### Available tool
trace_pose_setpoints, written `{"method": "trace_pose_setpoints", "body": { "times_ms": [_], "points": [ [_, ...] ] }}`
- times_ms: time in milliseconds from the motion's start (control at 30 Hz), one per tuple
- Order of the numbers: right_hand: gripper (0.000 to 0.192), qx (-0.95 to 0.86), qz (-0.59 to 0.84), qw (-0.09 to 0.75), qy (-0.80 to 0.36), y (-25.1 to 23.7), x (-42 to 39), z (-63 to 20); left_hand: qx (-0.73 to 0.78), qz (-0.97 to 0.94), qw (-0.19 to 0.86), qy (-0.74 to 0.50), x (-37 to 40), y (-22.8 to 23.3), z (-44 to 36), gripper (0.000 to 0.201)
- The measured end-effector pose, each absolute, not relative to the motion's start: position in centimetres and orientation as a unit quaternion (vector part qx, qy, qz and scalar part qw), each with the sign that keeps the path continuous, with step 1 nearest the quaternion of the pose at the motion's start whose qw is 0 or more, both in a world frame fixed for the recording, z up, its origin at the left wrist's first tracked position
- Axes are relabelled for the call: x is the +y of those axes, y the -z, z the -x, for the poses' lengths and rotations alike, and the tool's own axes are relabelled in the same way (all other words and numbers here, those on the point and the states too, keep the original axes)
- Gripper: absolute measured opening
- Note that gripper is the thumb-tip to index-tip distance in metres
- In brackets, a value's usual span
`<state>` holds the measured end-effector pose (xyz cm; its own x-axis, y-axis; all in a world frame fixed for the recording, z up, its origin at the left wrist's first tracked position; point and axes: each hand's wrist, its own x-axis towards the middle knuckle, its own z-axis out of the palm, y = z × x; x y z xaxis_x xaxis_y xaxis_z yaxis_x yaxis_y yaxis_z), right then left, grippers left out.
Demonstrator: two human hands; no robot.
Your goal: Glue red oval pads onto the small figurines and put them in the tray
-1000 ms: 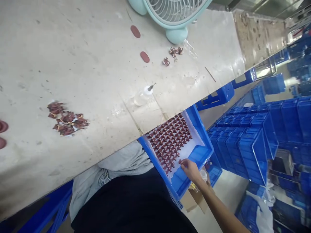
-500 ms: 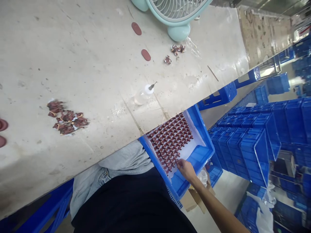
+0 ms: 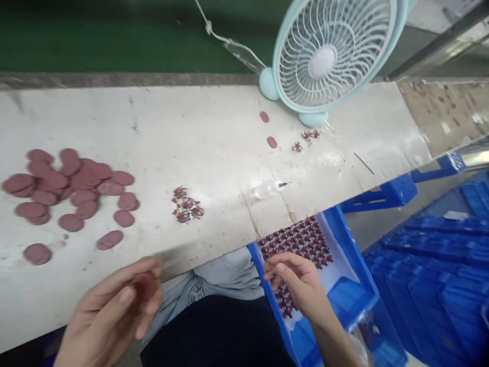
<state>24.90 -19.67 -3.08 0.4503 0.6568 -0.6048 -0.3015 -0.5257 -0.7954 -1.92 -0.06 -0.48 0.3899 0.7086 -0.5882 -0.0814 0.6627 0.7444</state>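
My left hand [image 3: 110,316] is low at the table's near edge and pinches a dark red oval disc [image 3: 145,286] between thumb and fingers; the hand is blurred. My right hand [image 3: 301,290] hovers with loosely curled fingers over the near rows of small brown figurines [image 3: 301,239]. These stand in rows on a white sheet inside a blue tray [image 3: 355,260] that rests beside my lap. Nothing shows in the right hand.
A heap of the same red discs [image 3: 72,188] lies on the pale table [image 3: 214,137] at the left. A small pile of figurines [image 3: 186,206] sits mid-table, with a clear squeeze bottle [image 3: 267,188] near it. A light-blue fan [image 3: 324,56] stands at the back; blue crates [image 3: 439,255] stack at the right.
The view has swung left and up, so the disc heap and whole fan now show. My right hand drew back from the tray's figurines. My left hand came into view with a disc.
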Motion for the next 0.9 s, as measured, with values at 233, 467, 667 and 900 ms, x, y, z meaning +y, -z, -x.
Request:
{"method": "trace_pose_setpoints", "body": {
  "times_ms": [233,467,667,900],
  "points": [
    [0.079,0.063,0.257,0.708,-0.655,3.0,-7.7,-23.2,0.476,-0.272,0.787,-0.283,-1.1,-1.5,0.0,0.026],
    [0.049,0.138,0.040,0.745,-0.651,2.8,-4.0,-26.4,0.313,-0.217,0.870,-0.312,-1.3,0.6,0.0,0.020],
    [0.042,-0.088,0.395,0.713,-0.573,-1.2,-6.4,-21.3,0.283,-0.163,0.894,-0.307,-2.2,1.5,-2.2,0.021],
    [0.032,-0.194,0.628,0.684,-0.317,-2.3,-8.8,-15.7,0.280,-0.157,0.887,-0.332,-3.0,1.5,-3.3,0.025]
  ]
}}
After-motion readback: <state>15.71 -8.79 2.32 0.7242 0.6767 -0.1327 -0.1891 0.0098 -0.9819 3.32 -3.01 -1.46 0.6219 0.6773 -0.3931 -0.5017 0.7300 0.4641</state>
